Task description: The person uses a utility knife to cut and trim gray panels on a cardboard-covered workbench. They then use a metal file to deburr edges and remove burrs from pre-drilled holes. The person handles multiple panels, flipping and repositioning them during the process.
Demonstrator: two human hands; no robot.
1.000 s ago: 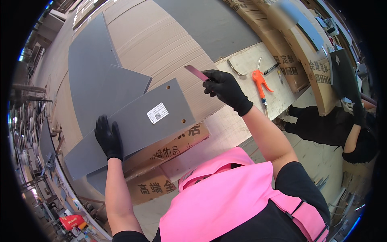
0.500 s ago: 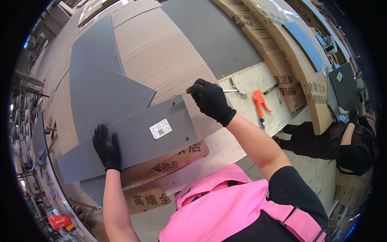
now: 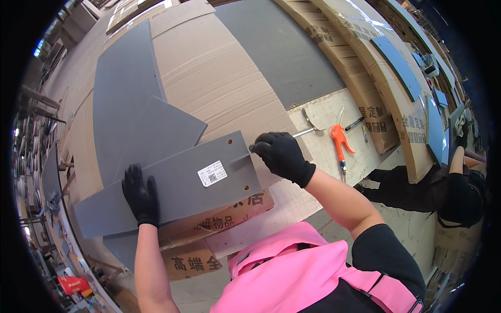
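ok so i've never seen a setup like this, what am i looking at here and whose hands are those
There is no machine here: a person works with two black-gloved hands, and every picture comes from the left of two wide fisheye cameras on that person's head, so straight edges bend. The left hand rests on a grey panel with a white label. The right hand, at the panel's right end, seems to pinch something thin, too blurred to name. Other grey panels lie beyond, with a corrugated cardboard sheet. To the right, on the pale tabletop, are an orange air blow gun, a dark pen and a hammer-like tool. A co-worker shows at the far right.
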